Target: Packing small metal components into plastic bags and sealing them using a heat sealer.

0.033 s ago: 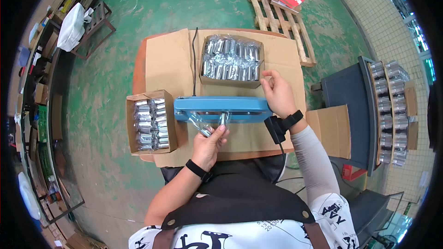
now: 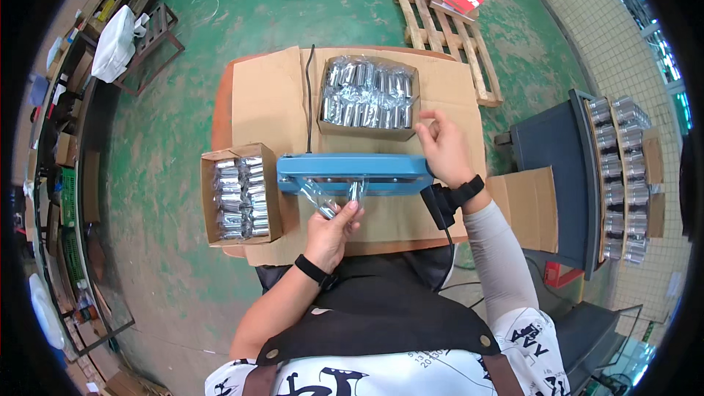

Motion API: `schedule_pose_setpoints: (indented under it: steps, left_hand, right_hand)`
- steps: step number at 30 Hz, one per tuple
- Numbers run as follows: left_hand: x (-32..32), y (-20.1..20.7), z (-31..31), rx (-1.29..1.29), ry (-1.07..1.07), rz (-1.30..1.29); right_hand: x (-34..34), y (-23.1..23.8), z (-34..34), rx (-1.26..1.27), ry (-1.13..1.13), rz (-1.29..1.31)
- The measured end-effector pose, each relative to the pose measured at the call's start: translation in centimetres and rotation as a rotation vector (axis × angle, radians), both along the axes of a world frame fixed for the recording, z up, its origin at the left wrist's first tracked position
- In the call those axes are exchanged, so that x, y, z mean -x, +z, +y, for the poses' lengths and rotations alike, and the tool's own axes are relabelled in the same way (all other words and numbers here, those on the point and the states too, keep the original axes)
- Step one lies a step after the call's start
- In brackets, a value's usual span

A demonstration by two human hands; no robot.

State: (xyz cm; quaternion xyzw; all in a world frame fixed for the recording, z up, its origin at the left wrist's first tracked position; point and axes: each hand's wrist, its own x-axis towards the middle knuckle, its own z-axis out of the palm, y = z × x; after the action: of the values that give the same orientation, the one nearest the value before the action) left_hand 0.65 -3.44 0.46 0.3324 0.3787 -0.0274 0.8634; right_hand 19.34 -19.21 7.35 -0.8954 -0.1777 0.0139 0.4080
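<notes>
A blue bar heat sealer (image 2: 352, 158) lies across the cardboard-covered table before me. My left hand (image 2: 330, 233), closed, pinches clear plastic bags holding shiny metal cylinders (image 2: 355, 192) at the sealer's near edge. One cylinder stands nearly upright above my thumb, and another bagged one leans to the left. The upper ends of the bags reach the sealer's bar. My right hand (image 2: 446, 148) rests its heel by the sealer's right end, fingers loosely bent and apart, holding nothing.
A carton of bagged cylinders (image 2: 370, 132) stands behind the sealer, another carton (image 2: 275, 198) to its left. A black cable (image 2: 309, 95) runs back from the sealer. At the right, a dark cart (image 2: 550, 169) carries racked metal cylinders (image 2: 614, 194). A wooden pallet (image 2: 469, 51) lies beyond the table.
</notes>
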Motion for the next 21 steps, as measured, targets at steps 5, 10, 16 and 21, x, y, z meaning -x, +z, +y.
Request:
schedule_pose_setpoints:
  steps: [5,10,16,21]
  left_hand:
    - [2.4,-0.9,1.6,-0.092,-0.229,0.067]
    - [3.7,-2.8,2.8,-0.401,-0.487,0.08]
    - [5.7,-0.1,3.7,-0.869,-0.602,-0.019]
    - [6.7,-0.1,4.4,-0.91,-0.597,-0.017]
  right_hand:
    - [0.4,3.2,0.7,0.016,0.003,-0.046]
    - [0.5,2.6,0.5,0.028,0.011,-0.053]
    - [0.3,2.4,0.3,0.025,0.024,-0.13]
    - [0.2,2.2,0.6,-0.022,0.038,-0.103]
